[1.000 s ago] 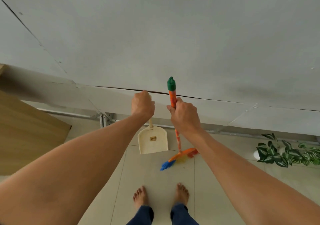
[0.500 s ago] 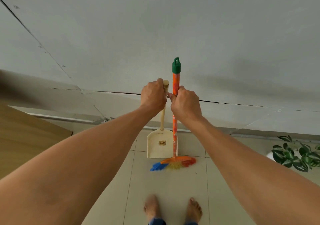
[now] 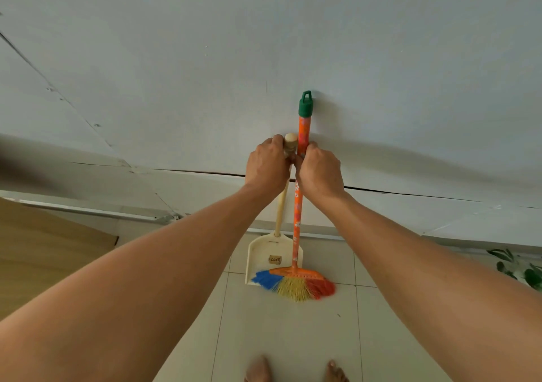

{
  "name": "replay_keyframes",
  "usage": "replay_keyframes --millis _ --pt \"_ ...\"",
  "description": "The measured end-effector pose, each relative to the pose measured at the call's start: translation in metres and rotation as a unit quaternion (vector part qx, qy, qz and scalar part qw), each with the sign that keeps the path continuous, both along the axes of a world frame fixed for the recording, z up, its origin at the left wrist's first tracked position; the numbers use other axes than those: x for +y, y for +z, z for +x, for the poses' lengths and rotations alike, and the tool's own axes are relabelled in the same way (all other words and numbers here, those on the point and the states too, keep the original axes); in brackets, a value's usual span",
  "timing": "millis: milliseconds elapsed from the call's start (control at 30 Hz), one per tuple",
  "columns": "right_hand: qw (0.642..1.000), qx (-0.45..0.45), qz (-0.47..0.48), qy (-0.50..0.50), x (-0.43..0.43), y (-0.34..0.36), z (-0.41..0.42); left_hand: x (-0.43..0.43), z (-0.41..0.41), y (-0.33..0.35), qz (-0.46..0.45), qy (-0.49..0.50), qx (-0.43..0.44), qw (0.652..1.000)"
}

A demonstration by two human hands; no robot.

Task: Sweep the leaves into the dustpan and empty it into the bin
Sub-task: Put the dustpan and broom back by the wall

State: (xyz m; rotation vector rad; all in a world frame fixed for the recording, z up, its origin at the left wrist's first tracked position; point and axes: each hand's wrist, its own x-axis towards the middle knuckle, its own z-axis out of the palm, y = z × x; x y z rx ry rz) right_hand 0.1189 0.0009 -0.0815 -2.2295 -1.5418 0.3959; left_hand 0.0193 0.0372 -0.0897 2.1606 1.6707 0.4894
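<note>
Gripping both tools near their tops, the person stands them side by side against the wall (image 3: 293, 44). The left hand (image 3: 268, 166) is curled round the dustpan (image 3: 271, 257) handle; the right hand (image 3: 318, 170) is wrapped round the broom (image 3: 297, 205) stick, with its green cap above the knuckles. Below the hands the pan sits on the floor (image 3: 293, 337) with the bristles touching its lip. No leaves or bin show, so the step looks like parking or fetching the tools. To do it well, seat both bases flat, lean the handles steady on the wall, and loosen one hand at a time so neither slides.
</note>
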Motion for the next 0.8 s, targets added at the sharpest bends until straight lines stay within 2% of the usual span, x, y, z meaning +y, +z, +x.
replay_keyframes --millis 133,600,800 --pt "1.000 0.013 -0.001 0.004 0.002 -0.004 0.003 -0.003 -0.002 -0.013 -0.013 0.015 -0.014 1.000" --pt "0.999 0.032 -0.013 -0.001 -0.005 -0.008 -0.003 -0.016 -0.010 -0.025 -0.032 0.013 0.051 0.998" --pt "0.999 0.050 -0.020 -0.009 -0.014 0.000 -0.004 -0.017 -0.016 -0.029 -0.051 0.020 0.043 0.998"
